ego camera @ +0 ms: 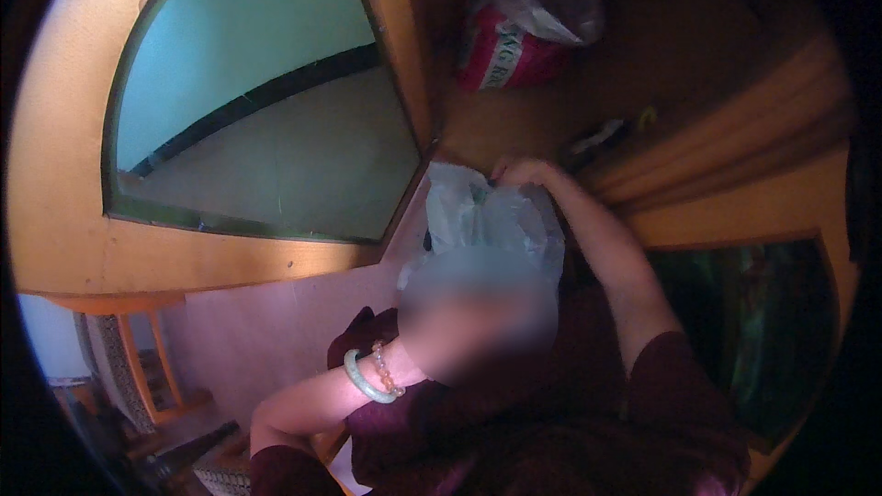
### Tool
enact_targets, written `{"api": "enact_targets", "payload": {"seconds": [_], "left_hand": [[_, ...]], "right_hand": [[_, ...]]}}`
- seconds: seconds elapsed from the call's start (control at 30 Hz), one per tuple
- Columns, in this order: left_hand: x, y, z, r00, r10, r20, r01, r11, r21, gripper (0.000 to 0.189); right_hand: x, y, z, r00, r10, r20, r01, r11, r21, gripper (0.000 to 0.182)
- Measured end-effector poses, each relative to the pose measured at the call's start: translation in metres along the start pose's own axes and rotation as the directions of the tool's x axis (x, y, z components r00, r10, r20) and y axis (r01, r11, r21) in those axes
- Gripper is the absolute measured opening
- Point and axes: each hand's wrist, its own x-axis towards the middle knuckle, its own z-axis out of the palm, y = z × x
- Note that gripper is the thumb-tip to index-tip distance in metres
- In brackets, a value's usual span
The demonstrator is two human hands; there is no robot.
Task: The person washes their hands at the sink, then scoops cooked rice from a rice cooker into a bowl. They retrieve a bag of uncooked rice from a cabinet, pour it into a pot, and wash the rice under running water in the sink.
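Observation:
A translucent white plastic bag [493, 217] hangs in front of my body, below a wooden cabinet shelf. My right hand [520, 172] pinches the bag's upper edge, the fingers closed on the thin plastic. From the lower left my left arm comes in, with a pale green bangle [365, 380] and a beaded bracelet [383, 368] on the wrist. My left hand [448, 337] reaches to the lower part of the bag, but a blur covers its fingers and what they may hold.
Inside the dim cabinet stands a red-pink printed sack [513, 62] under clear plastic. A small dark and white object [599, 138] lies near it. A wooden cabinet door with a glass pane [275, 151] stands open at left, another pane [751, 317] at right. Wooden furniture legs [155, 365] show lower left.

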Motion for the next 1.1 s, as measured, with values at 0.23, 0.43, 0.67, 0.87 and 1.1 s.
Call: {"api": "enact_targets", "payload": {"seconds": [0.23,0.43,0.67,0.87,1.1], "left_hand": [[-0.027,-0.023,0.067,0.988,-0.050,0.143,0.024,0.984,0.174,0.066],[-0.034,-0.084,0.091,0.958,-0.002,0.287,-0.050,0.983,0.174,0.058],[-0.056,-0.141,0.114,0.950,-0.119,0.288,0.026,0.952,0.306,0.035],[-0.057,-0.160,0.146,0.972,-0.144,0.183,0.079,0.943,0.324,0.026],[-0.058,-0.156,0.147,0.971,-0.158,0.179,0.053,0.874,0.483,0.018]], "right_hand": [[0.030,0.022,0.000,0.997,-0.015,-0.076,0.027,0.987,0.161,0.047],[0.081,0.067,0.011,0.969,-0.155,-0.190,0.183,0.973,0.142,0.049],[0.076,0.049,0.001,0.914,-0.363,-0.182,0.402,0.869,0.288,0.044],[0.055,0.012,-0.001,0.963,-0.168,-0.212,0.217,0.948,0.234,0.043],[0.040,-0.004,-0.007,0.885,-0.386,-0.260,0.433,0.889,0.152,0.029]]}}
